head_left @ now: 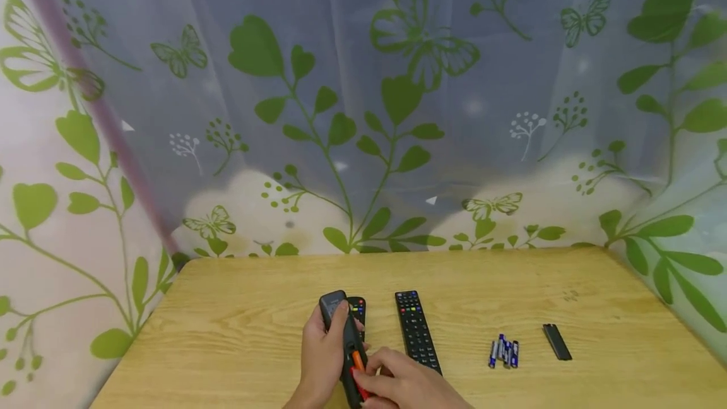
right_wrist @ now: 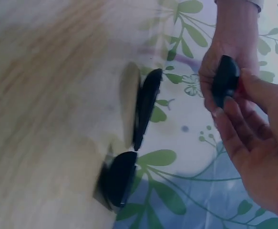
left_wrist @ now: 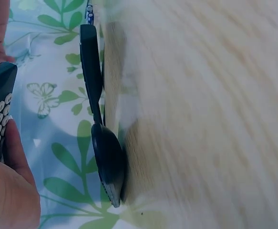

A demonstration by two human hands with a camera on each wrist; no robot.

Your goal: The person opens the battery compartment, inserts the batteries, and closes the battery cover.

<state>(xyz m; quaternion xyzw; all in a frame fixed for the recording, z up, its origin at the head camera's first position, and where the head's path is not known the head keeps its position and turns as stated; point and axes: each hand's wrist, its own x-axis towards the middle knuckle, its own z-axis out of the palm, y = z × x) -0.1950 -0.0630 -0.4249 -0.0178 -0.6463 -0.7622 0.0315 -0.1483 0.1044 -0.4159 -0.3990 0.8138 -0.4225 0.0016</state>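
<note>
My left hand point(head_left: 320, 352) grips a dark remote control point(head_left: 334, 300) with its back turned up and the battery compartment uncovered. White keys show on the remote's front in the left wrist view. An orange battery point(head_left: 358, 360) and a red battery point(head_left: 361, 384) lie in the compartment. At the remote's lower end, my right hand point(head_left: 406, 380) has its thumb by the red battery, with its fingertips point(right_wrist: 228, 106) against the other side. Partly hidden behind the held remote lies a second black remote point(head_left: 359, 309) with coloured buttons.
A long black remote point(head_left: 419, 333) lies keys up on the wooden table point(head_left: 238, 308). Farther right are several blue and silver batteries point(head_left: 504, 352) in a cluster and a black battery cover point(head_left: 557, 341). A leaf-patterned curtain point(head_left: 341, 112) hangs behind the table.
</note>
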